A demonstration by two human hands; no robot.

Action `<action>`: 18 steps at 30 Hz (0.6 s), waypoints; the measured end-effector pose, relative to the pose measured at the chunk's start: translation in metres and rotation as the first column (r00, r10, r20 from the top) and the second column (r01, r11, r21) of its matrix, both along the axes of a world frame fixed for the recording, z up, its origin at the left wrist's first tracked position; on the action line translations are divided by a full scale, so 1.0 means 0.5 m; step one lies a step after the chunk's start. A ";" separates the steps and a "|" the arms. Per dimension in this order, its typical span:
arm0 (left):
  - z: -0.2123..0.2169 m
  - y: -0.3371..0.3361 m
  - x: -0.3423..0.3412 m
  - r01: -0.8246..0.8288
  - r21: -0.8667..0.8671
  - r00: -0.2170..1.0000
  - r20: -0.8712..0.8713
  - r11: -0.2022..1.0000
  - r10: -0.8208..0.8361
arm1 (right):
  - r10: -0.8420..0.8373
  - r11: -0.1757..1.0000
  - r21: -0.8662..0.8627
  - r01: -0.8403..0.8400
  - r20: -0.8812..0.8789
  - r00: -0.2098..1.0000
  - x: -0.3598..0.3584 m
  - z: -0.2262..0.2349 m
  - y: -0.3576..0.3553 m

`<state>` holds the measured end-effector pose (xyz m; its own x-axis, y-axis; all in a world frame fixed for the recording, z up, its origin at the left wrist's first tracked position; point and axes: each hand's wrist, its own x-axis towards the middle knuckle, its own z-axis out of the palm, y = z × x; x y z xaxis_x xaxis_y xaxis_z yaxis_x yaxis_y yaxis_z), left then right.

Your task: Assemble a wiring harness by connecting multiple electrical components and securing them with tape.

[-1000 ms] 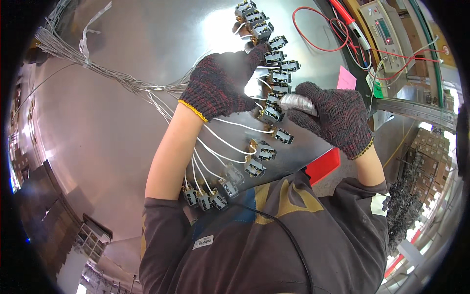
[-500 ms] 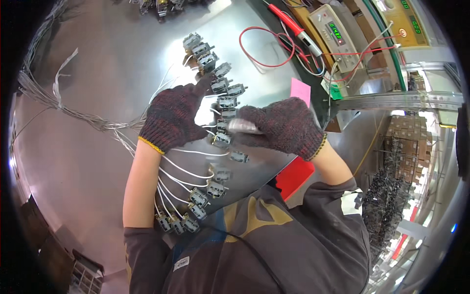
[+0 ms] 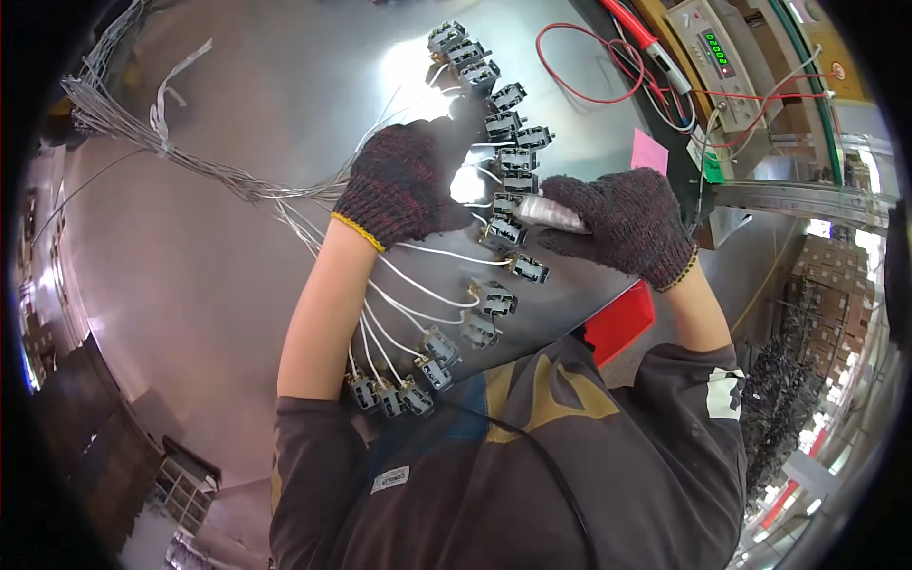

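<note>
A curved row of several grey socket-like connectors [image 3: 518, 160] with white wires lies on the metal table. My left hand [image 3: 404, 185], in a dark knitted glove with a yellow cuff edge, is beside the row's left side, thumb and forefinger stretched apart, the fingertips close to the connectors. My right hand [image 3: 622, 223], gloved alike, is closed around a short silvery, tape-wrapped object [image 3: 551, 215], whose end meets a connector in the row's middle. Nearer to me, more connectors [image 3: 437, 356] on white wires [image 3: 446, 255] lie in a loose fan. The far end of my left forefinger is blurred.
A long bundle of grey wires [image 3: 214, 171] crosses the table at left. At far right stand a meter [image 3: 714, 52] with green digits, a red probe [image 3: 651, 43] and a looped red lead [image 3: 570, 84]. Pink paper [image 3: 650, 150] and a red bin [image 3: 622, 328] sit by the table edge.
The whole view has shifted, so the table and both hands appear further right. My right hand's silvery object stays at the middle connectors; my left hand remains beside the row.
</note>
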<state>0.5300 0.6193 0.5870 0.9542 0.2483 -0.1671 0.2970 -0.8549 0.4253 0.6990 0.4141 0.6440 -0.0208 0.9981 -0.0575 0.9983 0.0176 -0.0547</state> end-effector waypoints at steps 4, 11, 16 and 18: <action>-0.017 0.002 -0.007 0.011 0.034 0.997 0.074 0.999 -0.013 | -0.226 0.973 -0.013 0.230 -0.242 0.944 -0.024 -0.009 -0.024; -0.021 0.005 -0.008 0.007 0.052 0.997 0.078 0.999 -0.011 | -0.550 0.835 -0.293 0.466 -0.406 0.730 -0.090 0.027 -0.044; -0.026 0.004 -0.013 0.013 0.063 0.993 0.119 0.998 -0.021 | -0.439 0.897 -0.200 0.394 -0.289 0.851 -0.099 0.028 -0.033; -0.024 0.005 -0.012 0.014 0.056 0.992 0.126 0.998 -0.021 | -0.425 0.904 -0.180 0.387 -0.289 0.858 -0.098 0.030 -0.031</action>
